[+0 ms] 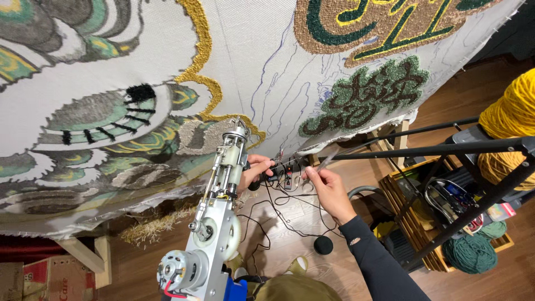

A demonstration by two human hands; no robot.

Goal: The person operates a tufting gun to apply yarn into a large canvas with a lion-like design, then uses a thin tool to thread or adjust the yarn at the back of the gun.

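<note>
Metal-bodied tufting gun (214,223), silver with a white gear and blue base, points its needle at the stretched grey backing cloth (262,61). The left hand (257,170) curls round its grip, fingers closed on it. The right hand (326,187) pinches a thin strand of yarn (329,159), though what it holds is hard to make out. Loose black cables (278,214) hang just below; a snag there could jerk the needle off the blue drawn line.

Shiny metal tufting gun (214,223) (plastic gears), shaggy yarn rug cloth (111,111), wood floor (312,262).
</note>
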